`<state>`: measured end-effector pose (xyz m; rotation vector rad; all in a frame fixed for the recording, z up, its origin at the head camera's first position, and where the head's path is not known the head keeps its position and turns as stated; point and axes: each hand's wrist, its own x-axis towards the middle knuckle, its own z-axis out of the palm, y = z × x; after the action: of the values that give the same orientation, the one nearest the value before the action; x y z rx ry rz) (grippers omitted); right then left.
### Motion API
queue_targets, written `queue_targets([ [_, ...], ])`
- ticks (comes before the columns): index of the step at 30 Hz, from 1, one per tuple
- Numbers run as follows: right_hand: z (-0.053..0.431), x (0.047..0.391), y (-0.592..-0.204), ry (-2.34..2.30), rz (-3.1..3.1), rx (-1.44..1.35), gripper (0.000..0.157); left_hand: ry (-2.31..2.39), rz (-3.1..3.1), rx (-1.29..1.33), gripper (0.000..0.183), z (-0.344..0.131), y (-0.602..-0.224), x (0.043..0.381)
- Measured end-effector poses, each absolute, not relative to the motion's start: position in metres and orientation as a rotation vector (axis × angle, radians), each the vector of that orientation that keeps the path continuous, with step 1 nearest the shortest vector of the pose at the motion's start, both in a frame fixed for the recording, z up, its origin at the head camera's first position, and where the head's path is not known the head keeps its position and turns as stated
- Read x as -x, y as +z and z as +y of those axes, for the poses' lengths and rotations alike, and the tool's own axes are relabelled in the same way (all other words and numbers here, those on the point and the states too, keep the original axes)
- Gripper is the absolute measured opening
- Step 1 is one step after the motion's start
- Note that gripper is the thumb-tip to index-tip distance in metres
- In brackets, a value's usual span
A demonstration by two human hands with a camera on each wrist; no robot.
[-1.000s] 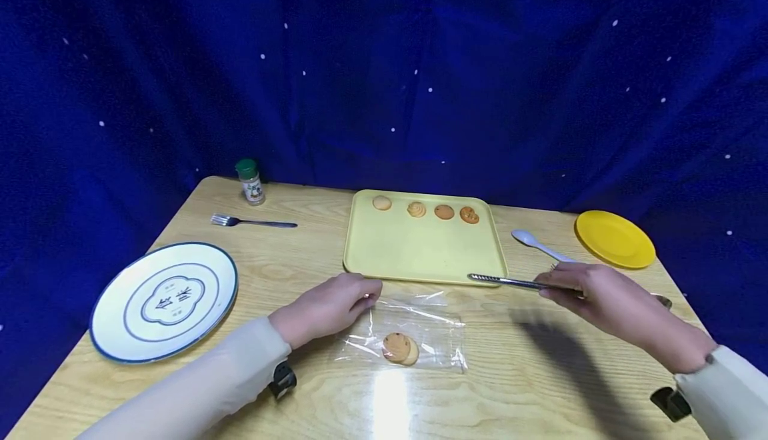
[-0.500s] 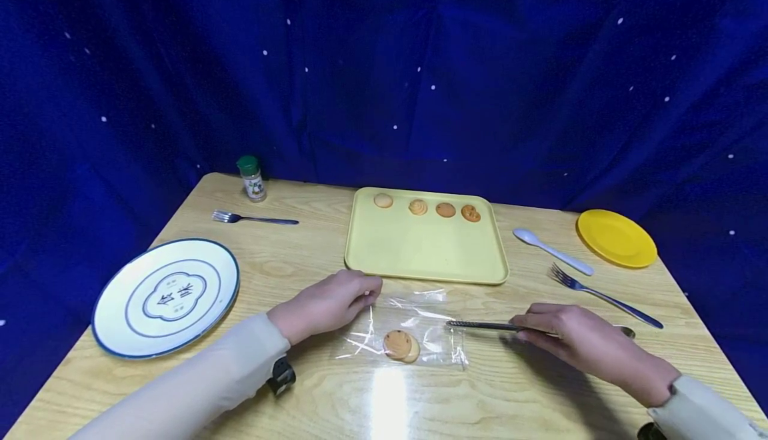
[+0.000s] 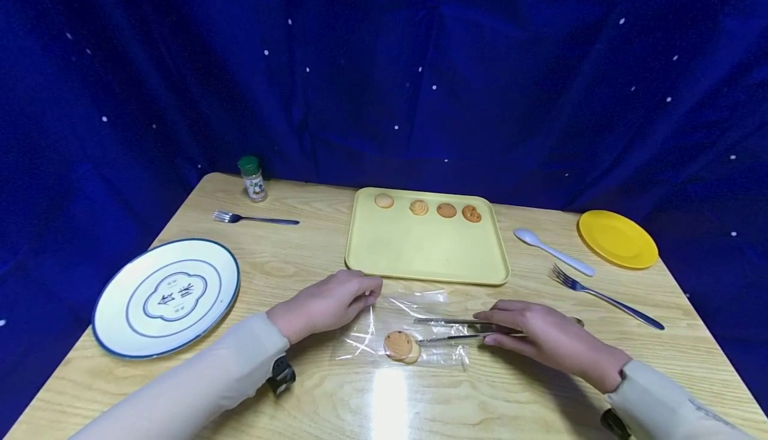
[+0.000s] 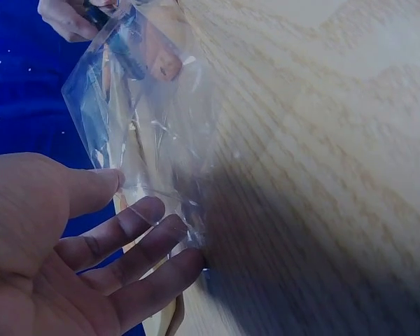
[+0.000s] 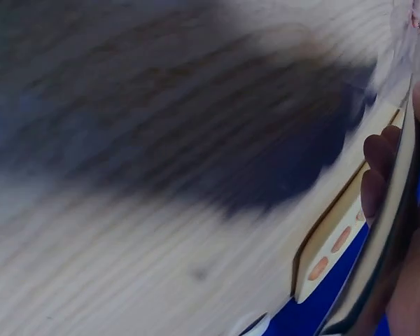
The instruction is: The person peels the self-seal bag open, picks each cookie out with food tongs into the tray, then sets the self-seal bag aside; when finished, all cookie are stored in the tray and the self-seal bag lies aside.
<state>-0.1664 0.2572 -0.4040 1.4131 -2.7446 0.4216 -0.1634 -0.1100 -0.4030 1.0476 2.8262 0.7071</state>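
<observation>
A clear plastic bag (image 3: pixel 435 357) lies on the table in front of the tray, two round cookies (image 3: pixel 398 345) overlapping inside it. My left hand (image 3: pixel 330 303) holds the bag's left edge; in the left wrist view the film of the bag (image 4: pixel 154 133) runs between thumb and fingers. My right hand (image 3: pixel 540 337) grips metal tongs (image 3: pixel 444 322) whose two arms are spread. Their tips overlap the bag, the nearer one right at the cookies' edge. In the right wrist view the tongs (image 5: pixel 378 245) run along the fingers.
Behind the bag, a pale yellow tray (image 3: pixel 426 253) carries several cookies (image 3: pixel 418 207) along its far side. Right of it are a white spoon (image 3: pixel 555 253), a fork (image 3: pixel 606 297) and a yellow plate (image 3: pixel 618 239). A large plate (image 3: pixel 114 307), fork (image 3: pixel 258 219) and green-capped shaker (image 3: pixel 252 180) stand left.
My right hand has moved left and nearer with the tongs, from beside the tray to the bag. The tongs' arms have spread apart. My left hand keeps its place at the bag.
</observation>
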Motion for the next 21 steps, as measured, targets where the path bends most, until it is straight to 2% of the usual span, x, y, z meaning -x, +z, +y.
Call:
queue_targets([
  [10,0.241,0.169,-0.398,0.434,-2.762,-1.515,0.036,0.714,2.819,-1.060,0.017,-0.110,-0.404,0.165],
  [21,0.219,0.174,-0.400,0.318,-2.727,-1.598,0.035,0.692,2.836,-1.070,0.018,-0.110,-0.404,0.164],
])
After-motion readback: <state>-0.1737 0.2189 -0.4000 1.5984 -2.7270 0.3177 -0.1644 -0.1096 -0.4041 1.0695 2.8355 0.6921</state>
